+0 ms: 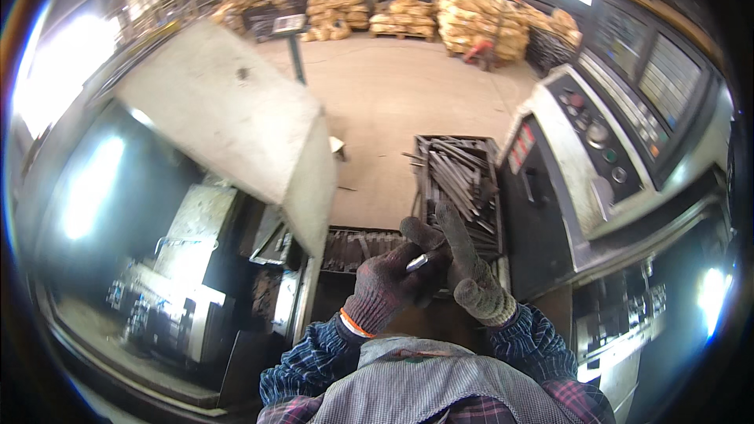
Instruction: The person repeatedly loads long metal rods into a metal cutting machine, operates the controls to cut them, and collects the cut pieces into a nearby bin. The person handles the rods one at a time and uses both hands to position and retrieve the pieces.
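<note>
Both my hands wear dirty knitted gloves and are close together in front of my chest. My left hand is closed around a small shiny metal piece, whose end shows between the fingers. Beside it, my right hand is raised with the index finger stretched forward and the thumb apart; whether it touches the piece is hidden. Beyond the hands stands a dark metal bin with many loose metal bars in it. A second tray of short metal pieces lies to the left of the hands.
An open machine tool with a pale cover stands at left. At right are a control panel with buttons and another machine's work area. A pedestal display and stacked yellow sacks stand farther off.
</note>
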`<state>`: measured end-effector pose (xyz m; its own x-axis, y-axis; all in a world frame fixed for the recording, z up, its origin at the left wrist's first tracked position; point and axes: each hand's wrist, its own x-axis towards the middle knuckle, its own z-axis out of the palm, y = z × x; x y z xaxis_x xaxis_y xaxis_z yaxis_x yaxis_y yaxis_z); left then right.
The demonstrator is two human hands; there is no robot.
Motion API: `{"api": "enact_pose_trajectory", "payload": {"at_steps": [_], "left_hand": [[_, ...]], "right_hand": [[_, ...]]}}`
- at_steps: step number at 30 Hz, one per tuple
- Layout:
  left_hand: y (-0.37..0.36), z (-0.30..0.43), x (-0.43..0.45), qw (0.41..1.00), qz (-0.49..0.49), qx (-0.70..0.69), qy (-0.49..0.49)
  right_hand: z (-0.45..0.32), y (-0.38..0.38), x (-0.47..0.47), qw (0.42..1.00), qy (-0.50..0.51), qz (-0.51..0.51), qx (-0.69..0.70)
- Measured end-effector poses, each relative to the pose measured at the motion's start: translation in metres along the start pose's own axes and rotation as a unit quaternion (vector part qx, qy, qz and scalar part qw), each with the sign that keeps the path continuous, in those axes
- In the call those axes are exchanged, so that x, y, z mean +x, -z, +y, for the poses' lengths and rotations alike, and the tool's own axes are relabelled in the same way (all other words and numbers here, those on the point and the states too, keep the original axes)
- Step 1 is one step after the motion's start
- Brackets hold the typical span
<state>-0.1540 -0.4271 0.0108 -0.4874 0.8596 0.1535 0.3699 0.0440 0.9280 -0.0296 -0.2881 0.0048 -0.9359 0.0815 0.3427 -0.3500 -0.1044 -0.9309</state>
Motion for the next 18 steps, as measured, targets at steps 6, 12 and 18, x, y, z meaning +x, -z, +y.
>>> {"api": "enact_pose_trajectory", "payload": {"at_steps": [6, 12, 18], "left_hand": [[0.074, -0.040, -0.065, 0.949, 0.182, 0.245, -0.080], [0.118, -0.053, -0.120, 0.919, 0.284, 0.269, -0.048], [0.144, -0.049, -0.137, 0.882, 0.345, 0.320, -0.024]], "right_hand": [[0.024, -0.064, 0.077, 0.972, -0.042, -0.129, 0.192], [0.044, -0.112, 0.118, 0.874, -0.183, -0.241, 0.381], [0.082, -0.146, 0.160, 0.787, -0.166, -0.347, 0.482]]}}
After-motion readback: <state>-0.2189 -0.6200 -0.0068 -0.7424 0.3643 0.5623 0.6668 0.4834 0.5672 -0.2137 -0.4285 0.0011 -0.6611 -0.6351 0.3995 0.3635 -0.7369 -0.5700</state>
